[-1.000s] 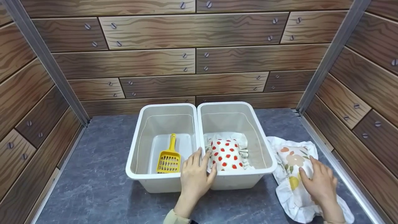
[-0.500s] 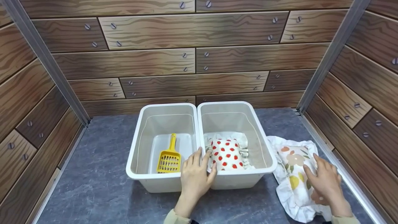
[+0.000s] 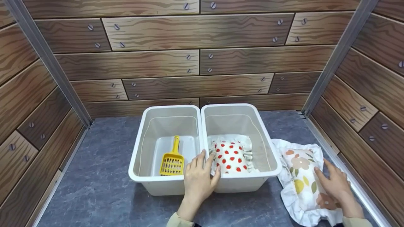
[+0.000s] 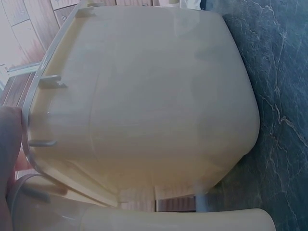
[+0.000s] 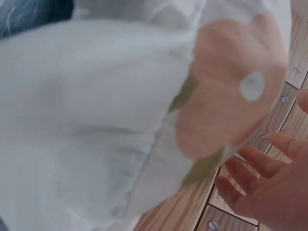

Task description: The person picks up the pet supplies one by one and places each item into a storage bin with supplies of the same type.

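My left hand [image 3: 198, 179] rests on the front rims where two white plastic bins meet, its fingers reaching forward over them. In the left bin [image 3: 154, 178] lies a yellow slotted litter scoop [image 3: 172, 163], handle toward the back. A small frilled pillow with red strawberries [image 3: 230, 157] sits in the right bin [image 3: 252, 174]. My right hand [image 3: 336, 184], fingers spread and slightly bent, is at the right side of a white frilled pillow with flowers [image 3: 303, 197] on the table. In the right wrist view the fingers [image 5: 262, 163] stand just beside the flower-printed cloth [image 5: 231, 86].
The bins stand side by side near the middle of the dark marbled tabletop [image 3: 94, 176]. Wood-patterned panels [image 3: 199, 63] enclose the back and both sides. A metal rail [image 3: 363, 189] runs along the right edge, close to the right hand.
My right hand has drifted to the right across the flowered pillow, uncovering more of its print. The left hand, bins, scoop and strawberry pillow have stayed in place.
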`<state>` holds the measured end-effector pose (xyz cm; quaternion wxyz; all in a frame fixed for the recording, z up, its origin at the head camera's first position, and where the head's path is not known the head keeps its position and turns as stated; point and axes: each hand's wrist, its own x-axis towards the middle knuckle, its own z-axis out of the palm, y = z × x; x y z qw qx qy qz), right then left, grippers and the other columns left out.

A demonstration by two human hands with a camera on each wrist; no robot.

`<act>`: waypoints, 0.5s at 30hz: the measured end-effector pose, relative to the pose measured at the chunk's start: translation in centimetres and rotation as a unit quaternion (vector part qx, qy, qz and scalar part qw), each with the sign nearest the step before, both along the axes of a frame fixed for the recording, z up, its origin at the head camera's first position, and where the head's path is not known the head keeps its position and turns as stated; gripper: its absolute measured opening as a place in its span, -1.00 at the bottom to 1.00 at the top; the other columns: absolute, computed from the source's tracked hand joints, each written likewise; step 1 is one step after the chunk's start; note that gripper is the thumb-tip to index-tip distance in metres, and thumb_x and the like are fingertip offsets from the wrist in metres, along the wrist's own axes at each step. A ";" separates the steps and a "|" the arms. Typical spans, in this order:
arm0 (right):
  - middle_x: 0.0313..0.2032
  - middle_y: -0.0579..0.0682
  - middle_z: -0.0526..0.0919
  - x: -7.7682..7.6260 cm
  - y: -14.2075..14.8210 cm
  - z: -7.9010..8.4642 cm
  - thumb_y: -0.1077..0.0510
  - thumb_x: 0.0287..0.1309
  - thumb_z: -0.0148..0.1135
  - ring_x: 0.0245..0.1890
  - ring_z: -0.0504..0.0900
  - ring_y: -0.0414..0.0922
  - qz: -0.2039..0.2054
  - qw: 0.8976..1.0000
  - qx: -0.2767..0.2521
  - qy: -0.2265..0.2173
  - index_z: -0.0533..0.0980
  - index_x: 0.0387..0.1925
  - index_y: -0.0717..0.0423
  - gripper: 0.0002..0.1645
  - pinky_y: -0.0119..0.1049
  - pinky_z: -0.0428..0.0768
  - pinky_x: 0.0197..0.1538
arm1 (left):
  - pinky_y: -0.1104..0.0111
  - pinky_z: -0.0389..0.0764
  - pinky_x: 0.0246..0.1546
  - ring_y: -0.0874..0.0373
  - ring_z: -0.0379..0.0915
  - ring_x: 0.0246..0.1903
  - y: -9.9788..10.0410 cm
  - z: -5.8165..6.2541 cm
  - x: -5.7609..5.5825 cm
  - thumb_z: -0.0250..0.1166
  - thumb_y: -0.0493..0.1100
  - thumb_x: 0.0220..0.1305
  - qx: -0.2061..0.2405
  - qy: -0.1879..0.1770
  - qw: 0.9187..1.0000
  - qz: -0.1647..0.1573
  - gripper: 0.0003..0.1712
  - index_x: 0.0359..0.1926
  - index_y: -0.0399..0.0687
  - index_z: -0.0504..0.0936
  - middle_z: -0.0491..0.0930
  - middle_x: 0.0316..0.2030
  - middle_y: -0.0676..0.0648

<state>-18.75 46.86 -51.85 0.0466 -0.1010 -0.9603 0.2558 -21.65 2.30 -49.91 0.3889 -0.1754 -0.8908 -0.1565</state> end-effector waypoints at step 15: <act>0.29 0.71 -0.12 -0.4 2.4 -1.2 -0.19 0.41 -0.06 0.26 -0.04 0.61 0.051 0.991 -0.109 -0.063 -0.17 0.45 0.43 -0.01 0.47 0.03 0.21 | 0.15 0.57 -0.15 -0.03 0.55 -0.05 -0.1 0.0 0.0 0.29 0.13 0.17 0.001 0.001 1.000 -0.003 -0.51 0.08 0.06 0.66 0.59 0.06 -0.16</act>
